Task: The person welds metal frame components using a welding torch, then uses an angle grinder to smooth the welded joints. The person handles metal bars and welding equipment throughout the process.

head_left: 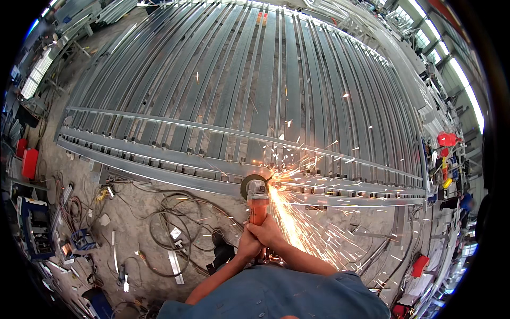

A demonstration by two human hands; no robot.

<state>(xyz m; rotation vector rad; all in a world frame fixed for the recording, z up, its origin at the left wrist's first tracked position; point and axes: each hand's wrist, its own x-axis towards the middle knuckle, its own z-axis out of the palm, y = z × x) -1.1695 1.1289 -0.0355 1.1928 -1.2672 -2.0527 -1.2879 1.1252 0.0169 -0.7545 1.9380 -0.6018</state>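
Note:
Both my hands grip an orange angle grinder (257,211) with a grey metal head, held out in front of my body. My left hand (248,246) wraps round the rear of its body. Just ahead, my right hand (270,232) closes over the orange casing, partly covering the left. The grinder's dark disc (246,186) meets the near rails of a large grey metal frame (223,169). A dense stream of bright sparks (289,223) sprays from the contact toward the lower right, and smaller ones scatter over the rails. The sparks hide the exact contact spot.
Long parallel metal bars (260,101) fill the frame. Hoses and cables (170,228) lie coiled on the concrete floor at left, near a blue machine (82,239) and a red box (30,163). Another red box (420,266) stands at right.

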